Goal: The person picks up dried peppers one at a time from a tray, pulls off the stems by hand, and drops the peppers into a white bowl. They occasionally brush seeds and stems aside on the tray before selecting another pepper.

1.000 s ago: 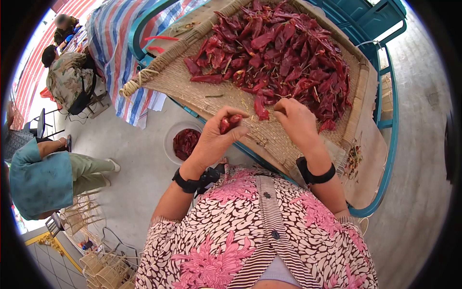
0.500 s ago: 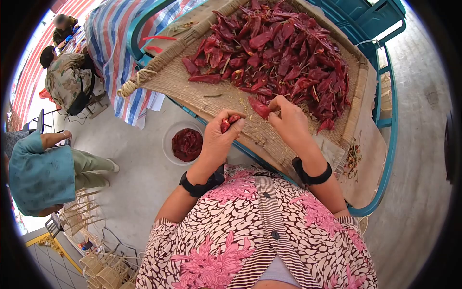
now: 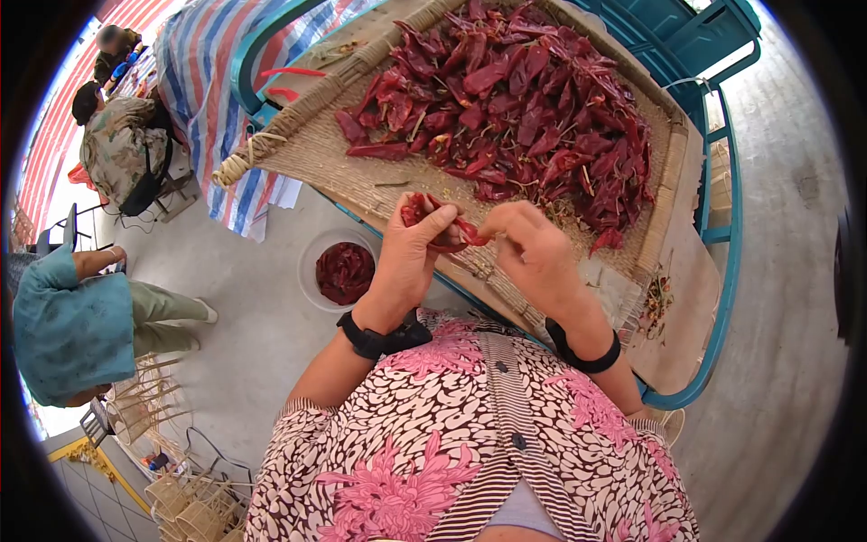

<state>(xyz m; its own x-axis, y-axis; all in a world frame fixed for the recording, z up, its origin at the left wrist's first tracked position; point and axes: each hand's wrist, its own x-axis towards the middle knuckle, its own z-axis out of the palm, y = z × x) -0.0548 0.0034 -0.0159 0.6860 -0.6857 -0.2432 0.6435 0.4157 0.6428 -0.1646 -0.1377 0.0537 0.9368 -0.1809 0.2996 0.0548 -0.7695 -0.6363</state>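
My left hand is closed around dried red chilies, holding them over the near edge of a woven tray. Thumb and fingers of my right hand pinch the right end of one of these chilies; the fingers are slightly blurred. Behind both hands, a large heap of dark red dried chilies covers much of the tray. Below and left of my left hand, a pale round tub on the floor contains more red chilies.
A teal metal frame surrounds the tray. Stem scraps lie at its right. A person in a teal shirt stands at left, with others seated farther back. Striped sheeting hangs at upper left; baskets stand at lower left.
My right hand has brought a chili from the tray leftward to my left hand. My left hand now holds more chili, and the two hands are closer together.
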